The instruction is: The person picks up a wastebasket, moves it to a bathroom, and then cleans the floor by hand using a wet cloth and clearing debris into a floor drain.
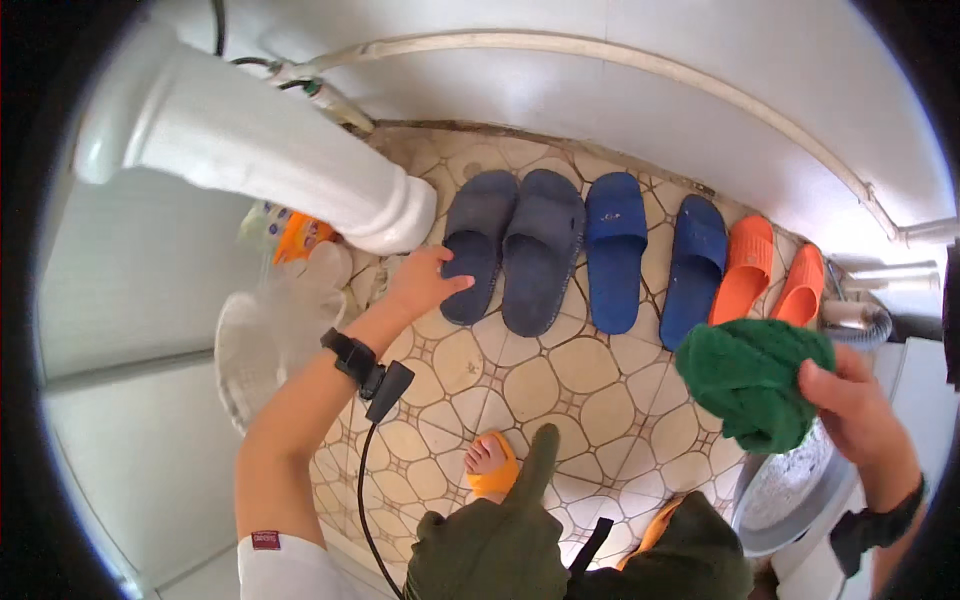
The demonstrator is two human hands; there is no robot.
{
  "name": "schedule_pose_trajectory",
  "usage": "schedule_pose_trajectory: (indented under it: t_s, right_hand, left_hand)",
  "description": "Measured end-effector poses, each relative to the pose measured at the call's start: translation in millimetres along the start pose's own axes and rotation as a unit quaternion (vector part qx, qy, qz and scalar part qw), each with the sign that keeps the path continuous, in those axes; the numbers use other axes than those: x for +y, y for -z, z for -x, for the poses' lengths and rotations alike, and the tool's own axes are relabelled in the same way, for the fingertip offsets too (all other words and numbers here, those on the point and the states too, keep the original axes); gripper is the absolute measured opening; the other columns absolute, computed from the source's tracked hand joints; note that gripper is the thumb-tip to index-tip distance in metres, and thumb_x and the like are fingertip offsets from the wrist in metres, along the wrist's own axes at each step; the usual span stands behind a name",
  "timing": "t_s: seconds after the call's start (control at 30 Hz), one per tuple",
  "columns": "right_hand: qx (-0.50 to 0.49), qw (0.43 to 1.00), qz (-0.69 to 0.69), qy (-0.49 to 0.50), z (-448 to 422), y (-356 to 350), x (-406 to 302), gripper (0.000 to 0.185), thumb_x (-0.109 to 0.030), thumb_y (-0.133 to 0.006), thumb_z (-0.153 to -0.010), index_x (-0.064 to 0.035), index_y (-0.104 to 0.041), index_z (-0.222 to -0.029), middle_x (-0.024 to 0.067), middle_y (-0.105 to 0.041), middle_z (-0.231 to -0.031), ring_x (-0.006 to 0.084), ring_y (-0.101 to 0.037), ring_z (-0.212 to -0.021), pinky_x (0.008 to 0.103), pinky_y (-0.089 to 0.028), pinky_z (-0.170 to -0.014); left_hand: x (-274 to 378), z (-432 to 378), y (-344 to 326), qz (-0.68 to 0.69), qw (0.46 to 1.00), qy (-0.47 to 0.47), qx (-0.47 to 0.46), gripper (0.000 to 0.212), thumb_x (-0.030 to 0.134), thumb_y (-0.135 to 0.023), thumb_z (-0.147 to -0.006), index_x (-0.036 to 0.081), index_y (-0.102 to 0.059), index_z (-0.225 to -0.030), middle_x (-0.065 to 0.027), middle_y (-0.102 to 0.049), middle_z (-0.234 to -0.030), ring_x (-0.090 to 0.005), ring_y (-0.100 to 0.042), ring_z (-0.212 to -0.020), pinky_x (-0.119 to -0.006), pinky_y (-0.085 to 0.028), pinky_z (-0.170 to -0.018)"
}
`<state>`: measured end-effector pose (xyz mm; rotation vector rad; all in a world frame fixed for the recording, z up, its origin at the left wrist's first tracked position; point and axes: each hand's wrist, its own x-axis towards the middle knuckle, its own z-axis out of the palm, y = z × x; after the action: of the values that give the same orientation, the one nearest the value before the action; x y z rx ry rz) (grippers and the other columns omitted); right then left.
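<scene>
Several slippers stand in a row along the wall: a dark grey pair with a left slipper and a right one, then a blue one, another blue one, an orange one and a second orange one. Over the heel of the leftmost grey slipper my left hand reaches with thumb and fingers apart, holding nothing; whether it touches cannot be told. On the right, my right hand grips a bunched green cloth above a grey basin of foamy water.
A white pedestal rises at the upper left, near a white mesh basket and an orange packet. A pipe runs along the wall. Beside the basin is a corrugated drain hose. My foot wears a yellow slipper.
</scene>
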<state>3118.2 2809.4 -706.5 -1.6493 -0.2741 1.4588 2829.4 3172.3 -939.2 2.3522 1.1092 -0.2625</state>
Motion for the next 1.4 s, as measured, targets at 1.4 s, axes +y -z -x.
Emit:
schedule_pose_trajectory:
  t_s: [1.4]
  right_hand:
    - [0.153, 0.708, 0.471, 0.504, -470.2, -185.3, -4.8, 0.032, -0.022, -0.07, -0.077, -0.0015, -0.063, -0.1, 0.0179, -0.059, -0.103, 0.0382, -0.054, -0.105, 0.0445, -0.047, -0.086]
  left_hand:
    - [-73.2, 137.6, -59.1, 0.053, 0.992, 0.049, 0.104, 0.022, 0.007, -0.069, -0.052, 0.002, -0.054, -0.067, -0.0153, -0.053, -0.075, -0.036, -0.056, -0.068, -0.044, -0.047, -0.057]
